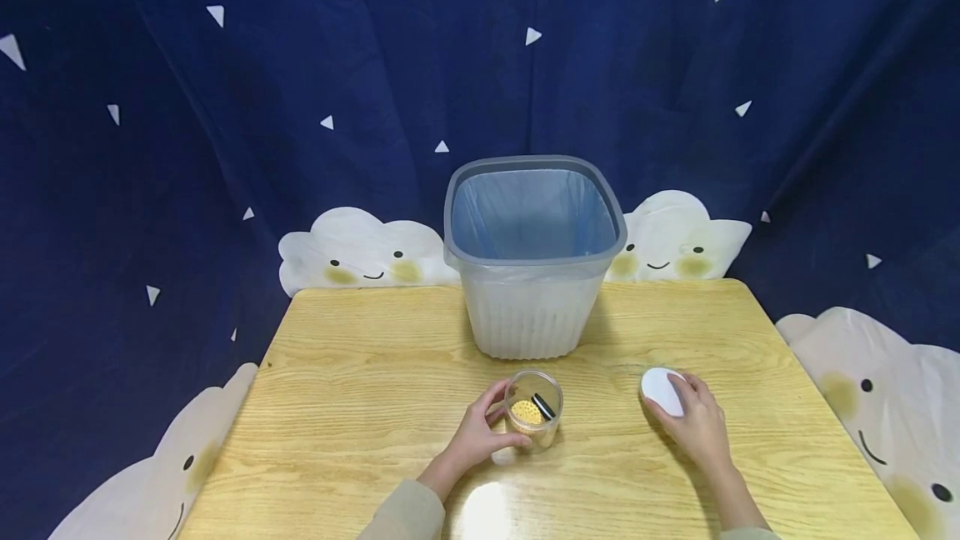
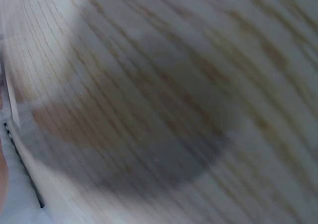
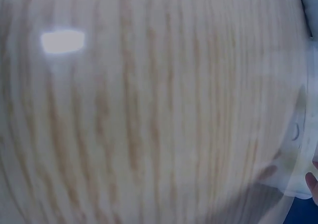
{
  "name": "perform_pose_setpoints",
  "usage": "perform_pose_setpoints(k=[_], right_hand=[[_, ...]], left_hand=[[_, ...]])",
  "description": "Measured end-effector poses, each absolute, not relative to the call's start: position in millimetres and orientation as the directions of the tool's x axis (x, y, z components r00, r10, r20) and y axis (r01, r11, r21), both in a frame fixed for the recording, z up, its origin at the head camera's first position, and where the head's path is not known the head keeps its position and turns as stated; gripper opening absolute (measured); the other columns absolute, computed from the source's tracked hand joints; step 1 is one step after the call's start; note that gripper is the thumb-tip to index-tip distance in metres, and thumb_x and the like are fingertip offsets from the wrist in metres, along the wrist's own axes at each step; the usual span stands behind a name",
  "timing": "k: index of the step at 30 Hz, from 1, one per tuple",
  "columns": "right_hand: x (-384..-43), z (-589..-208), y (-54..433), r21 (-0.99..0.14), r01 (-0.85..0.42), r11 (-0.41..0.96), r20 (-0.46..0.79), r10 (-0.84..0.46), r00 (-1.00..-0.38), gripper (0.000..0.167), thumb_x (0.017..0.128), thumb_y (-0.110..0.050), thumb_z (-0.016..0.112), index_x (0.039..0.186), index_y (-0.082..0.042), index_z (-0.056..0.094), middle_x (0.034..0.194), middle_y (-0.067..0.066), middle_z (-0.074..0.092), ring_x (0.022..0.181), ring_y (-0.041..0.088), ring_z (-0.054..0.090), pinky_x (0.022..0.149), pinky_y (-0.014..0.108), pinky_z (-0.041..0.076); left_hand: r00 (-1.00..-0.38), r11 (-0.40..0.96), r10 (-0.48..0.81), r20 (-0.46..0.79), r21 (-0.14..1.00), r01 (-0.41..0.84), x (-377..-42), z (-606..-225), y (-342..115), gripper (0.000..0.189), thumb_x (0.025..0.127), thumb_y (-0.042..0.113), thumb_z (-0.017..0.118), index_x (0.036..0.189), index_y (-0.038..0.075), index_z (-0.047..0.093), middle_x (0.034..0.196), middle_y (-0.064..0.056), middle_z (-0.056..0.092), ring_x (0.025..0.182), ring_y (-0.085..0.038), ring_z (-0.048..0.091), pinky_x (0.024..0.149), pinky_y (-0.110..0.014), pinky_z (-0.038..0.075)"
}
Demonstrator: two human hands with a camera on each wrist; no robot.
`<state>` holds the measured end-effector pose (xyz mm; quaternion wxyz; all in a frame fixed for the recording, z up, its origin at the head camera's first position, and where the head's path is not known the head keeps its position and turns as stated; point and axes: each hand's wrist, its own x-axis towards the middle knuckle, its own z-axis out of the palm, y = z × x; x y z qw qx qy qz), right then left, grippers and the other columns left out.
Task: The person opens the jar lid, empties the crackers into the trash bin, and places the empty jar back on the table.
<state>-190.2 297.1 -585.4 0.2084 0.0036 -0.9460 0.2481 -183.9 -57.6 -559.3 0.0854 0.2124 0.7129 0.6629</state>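
In the head view my left hand (image 1: 477,432) grips a clear round jar (image 1: 551,438) from its left side, thumb in front and fingers behind. The jar stands uncovered near the middle of the table, with a bumpy yellow piece (image 1: 527,412) and a short black stick-like piece (image 1: 543,407) inside. Further right, my right hand (image 1: 702,427) holds a round white lid (image 1: 658,392) by its edges. Whether the lid touches the table cannot be told. The wrist views show mostly wood grain; some fingertips (image 3: 311,181) appear at the right wrist view's edge.
Behind the jar stands a tall bin (image 1: 525,307) with a grey rim and a thin liner. It is at the back of the wooden table (image 1: 360,357). A dark blue curtain (image 1: 375,73) with white triangles and clouds hangs behind and at both sides.
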Motion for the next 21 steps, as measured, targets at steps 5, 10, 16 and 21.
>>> perform_pose_setpoints(k=[5, 10, 16, 21], right_hand=[[-189, -588, 297, -0.461, -0.092, 0.883, 0.381, 0.103, -0.919, 0.059, 0.073, -0.033, 0.074, 0.117, 0.001, 0.055, 0.121, 0.033, 0.045, 0.107, 0.052, 0.043, 0.078, 0.069, 0.038], [-189, -592, 298, -0.459, -0.095, 0.883, 0.387, 0.103, -0.916, 0.059, 0.072, -0.033, 0.075, 0.116, 0.002, 0.055, 0.122, 0.033, 0.045, 0.107, 0.051, 0.043, 0.077, 0.069, 0.038], [-190, -596, 300, -0.458, -0.106, 0.883, 0.401, 0.098, -0.911, 0.059, 0.071, -0.032, 0.076, 0.115, 0.002, 0.056, 0.12, 0.034, 0.046, 0.105, 0.051, 0.044, 0.076, 0.069, 0.038], [-190, -599, 301, -0.452, -0.103, 0.886, 0.398, 0.097, -0.912, 0.059, 0.071, -0.033, 0.076, 0.115, 0.002, 0.056, 0.12, 0.033, 0.046, 0.105, 0.052, 0.045, 0.076, 0.069, 0.038]], left_hand=[[-0.895, 0.029, 0.417, 0.16, 0.981, 0.189, -183, -559, -58, 0.082, 0.066, 0.005, 0.08, 0.135, -0.003, 0.035, 0.132, -0.028, 0.04, 0.124, -0.041, 0.036, 0.102, -0.041, 0.037], [-0.895, 0.028, 0.414, 0.166, 0.98, 0.195, -184, -560, -58, 0.083, 0.066, 0.005, 0.08, 0.135, -0.003, 0.035, 0.132, -0.027, 0.04, 0.123, -0.042, 0.037, 0.102, -0.041, 0.038], [-0.896, 0.031, 0.41, 0.17, 0.979, 0.2, -184, -560, -57, 0.082, 0.066, 0.005, 0.08, 0.135, -0.004, 0.035, 0.131, -0.028, 0.04, 0.123, -0.042, 0.037, 0.101, -0.04, 0.038], [-0.898, 0.035, 0.409, 0.164, 0.98, 0.195, -184, -560, -58, 0.083, 0.066, 0.006, 0.08, 0.135, -0.004, 0.035, 0.132, -0.027, 0.04, 0.123, -0.042, 0.037, 0.102, -0.039, 0.038]])
